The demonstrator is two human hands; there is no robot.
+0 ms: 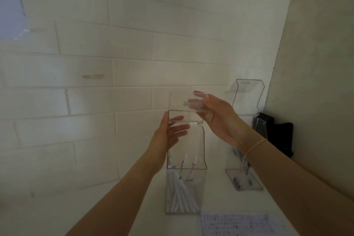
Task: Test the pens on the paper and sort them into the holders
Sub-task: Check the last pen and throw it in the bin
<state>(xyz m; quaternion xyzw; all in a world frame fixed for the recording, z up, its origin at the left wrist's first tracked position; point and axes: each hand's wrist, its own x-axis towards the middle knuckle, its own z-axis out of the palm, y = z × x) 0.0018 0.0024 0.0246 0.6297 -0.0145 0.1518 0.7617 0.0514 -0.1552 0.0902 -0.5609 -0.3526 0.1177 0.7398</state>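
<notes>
A tall clear holder [185, 193] stands on the white table, packed with several white pens [180, 197], some with red bands. Its clear hinged lid [178, 101] is raised above the holder's mouth. My right hand [220, 119] pinches the lid's right edge, thumb on the near face and fingers showing through the plastic. My left hand [169, 133] lies with straight fingers against the holder's upper left wall, just under the lid. A second clear holder [244, 180] to the right holds a few pens, and its lid [248, 92] stands open. The test paper [235, 224] is covered with scribbles.
A white brick wall rises right behind the holders, and a beige wall closes off the right side. A black object [277, 134] stands in the corner behind the second holder. The paper lies at the table's near edge, right of the first holder.
</notes>
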